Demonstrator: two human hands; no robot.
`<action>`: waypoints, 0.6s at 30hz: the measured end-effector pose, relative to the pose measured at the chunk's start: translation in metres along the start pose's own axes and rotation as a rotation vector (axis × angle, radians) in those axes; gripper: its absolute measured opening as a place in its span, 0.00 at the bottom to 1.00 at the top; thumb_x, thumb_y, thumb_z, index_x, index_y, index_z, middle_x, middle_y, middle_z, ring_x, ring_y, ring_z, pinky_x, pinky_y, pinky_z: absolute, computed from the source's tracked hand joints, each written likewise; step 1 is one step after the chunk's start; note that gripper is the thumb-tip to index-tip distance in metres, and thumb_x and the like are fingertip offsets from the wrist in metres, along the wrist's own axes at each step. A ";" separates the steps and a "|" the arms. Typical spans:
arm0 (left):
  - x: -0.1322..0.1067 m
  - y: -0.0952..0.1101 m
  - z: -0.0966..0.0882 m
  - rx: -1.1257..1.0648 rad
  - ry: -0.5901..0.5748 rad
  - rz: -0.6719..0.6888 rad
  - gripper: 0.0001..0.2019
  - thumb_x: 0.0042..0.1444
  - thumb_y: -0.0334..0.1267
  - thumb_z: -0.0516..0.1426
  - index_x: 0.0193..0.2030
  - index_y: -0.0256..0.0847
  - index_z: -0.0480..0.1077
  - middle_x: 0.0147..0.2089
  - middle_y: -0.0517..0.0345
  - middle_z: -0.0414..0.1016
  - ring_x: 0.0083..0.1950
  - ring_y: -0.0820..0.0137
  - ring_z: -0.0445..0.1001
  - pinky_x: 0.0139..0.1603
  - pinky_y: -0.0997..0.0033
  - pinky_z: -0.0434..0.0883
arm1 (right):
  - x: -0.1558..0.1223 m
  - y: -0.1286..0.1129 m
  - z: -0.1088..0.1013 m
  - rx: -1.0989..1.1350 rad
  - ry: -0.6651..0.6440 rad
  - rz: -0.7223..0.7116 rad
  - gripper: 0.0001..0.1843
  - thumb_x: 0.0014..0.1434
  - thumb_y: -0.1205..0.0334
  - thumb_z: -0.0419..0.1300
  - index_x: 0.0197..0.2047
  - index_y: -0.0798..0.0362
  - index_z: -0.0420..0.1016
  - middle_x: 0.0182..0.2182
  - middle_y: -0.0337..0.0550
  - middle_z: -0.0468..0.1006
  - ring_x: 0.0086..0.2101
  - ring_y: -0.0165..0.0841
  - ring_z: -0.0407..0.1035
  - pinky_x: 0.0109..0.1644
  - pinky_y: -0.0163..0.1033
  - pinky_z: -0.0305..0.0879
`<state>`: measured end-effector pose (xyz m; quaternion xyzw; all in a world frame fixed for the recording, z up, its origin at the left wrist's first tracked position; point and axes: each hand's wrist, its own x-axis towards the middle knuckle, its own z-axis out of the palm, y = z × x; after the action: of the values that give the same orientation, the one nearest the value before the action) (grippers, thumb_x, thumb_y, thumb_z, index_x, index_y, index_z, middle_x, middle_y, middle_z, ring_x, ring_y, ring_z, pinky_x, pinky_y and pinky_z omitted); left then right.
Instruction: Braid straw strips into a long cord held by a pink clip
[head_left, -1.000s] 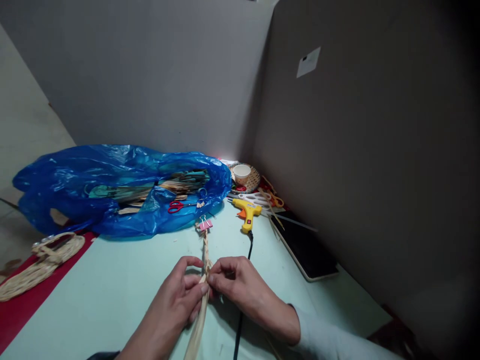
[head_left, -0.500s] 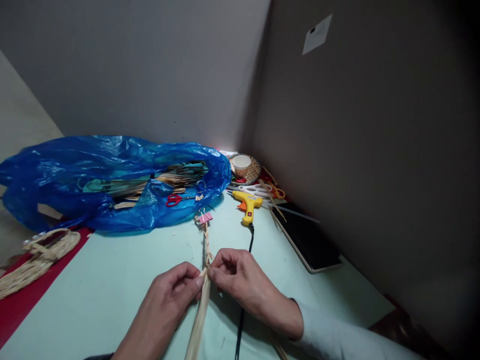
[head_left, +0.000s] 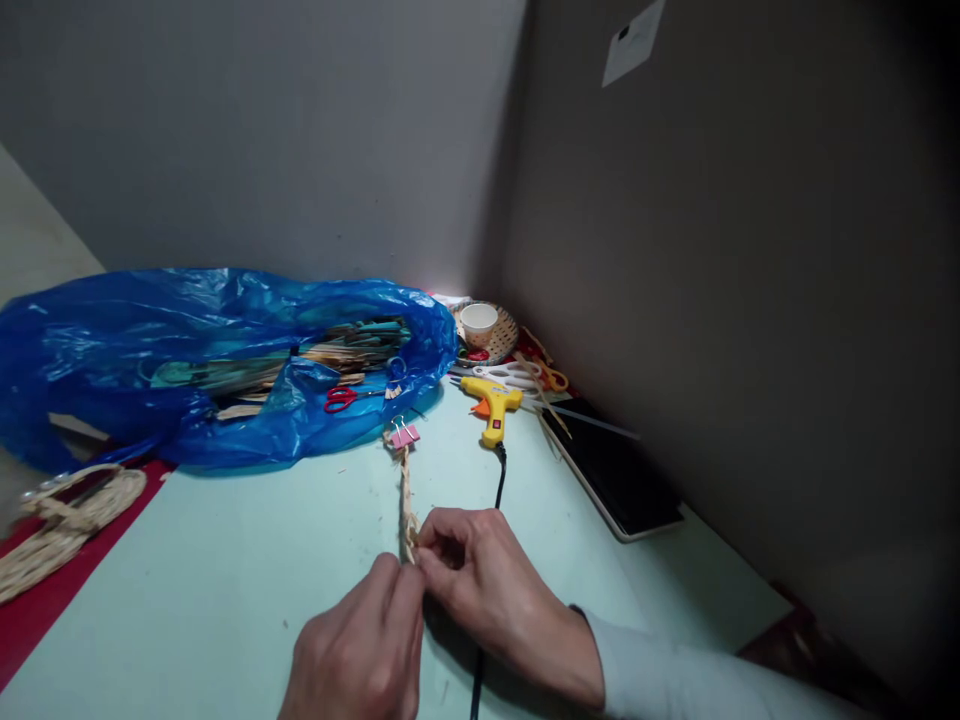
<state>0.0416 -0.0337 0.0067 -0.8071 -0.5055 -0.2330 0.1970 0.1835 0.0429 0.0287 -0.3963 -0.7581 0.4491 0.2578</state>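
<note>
A pale braid of dry plant fibre (head_left: 406,490) runs toward me from a pink binder clip (head_left: 405,437) on the light green tabletop. At the braid's near end, the fingertips of my right hand (head_left: 495,590) pinch the strands. My left hand (head_left: 364,640) is closed beside it, knuckles up, with its fingertips against the same end; its grip on the fibre is partly hidden behind the fingers. The loose length of strands below the hands is covered by my left hand.
Beyond the clip lie a blue plastic bag (head_left: 247,440) of dried strips and red-handled scissors (head_left: 342,400). A yellow glue gun (head_left: 493,402) with a black cord stands right of it, near a dark tablet (head_left: 615,470). Woven pieces (head_left: 67,530) rest at left; a cup (head_left: 478,322) stands behind.
My left hand has rolled over so its knuckles face up, and it now covers the loose strands. The right hand keeps its pinch on the braid, slightly lower.
</note>
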 end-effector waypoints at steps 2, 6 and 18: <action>-0.001 0.003 0.001 0.138 0.055 0.076 0.10 0.57 0.23 0.50 0.41 0.34 0.70 0.28 0.54 0.74 0.22 0.69 0.74 0.20 0.73 0.67 | -0.001 0.000 -0.003 0.014 -0.032 -0.007 0.08 0.54 0.69 0.54 0.25 0.56 0.71 0.20 0.34 0.67 0.23 0.25 0.58 0.27 0.30 0.51; 0.003 0.011 -0.005 0.312 0.082 0.169 0.13 0.57 0.20 0.48 0.43 0.27 0.72 0.32 0.48 0.79 0.26 0.70 0.77 0.24 0.75 0.70 | 0.001 0.001 -0.008 0.138 -0.106 0.027 0.07 0.54 0.69 0.55 0.26 0.58 0.73 0.21 0.36 0.69 0.24 0.26 0.59 0.28 0.31 0.53; -0.014 0.017 -0.010 0.082 -0.110 0.148 0.17 0.56 0.23 0.53 0.51 0.29 0.75 0.47 0.31 0.81 0.40 0.55 0.83 0.32 0.69 0.78 | 0.002 -0.003 -0.013 0.541 -0.200 0.168 0.08 0.52 0.63 0.61 0.27 0.60 0.73 0.20 0.37 0.70 0.22 0.25 0.60 0.27 0.31 0.56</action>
<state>0.0501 -0.0560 0.0052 -0.8451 -0.4638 -0.1522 0.2181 0.1911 0.0504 0.0372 -0.3282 -0.5972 0.6913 0.2401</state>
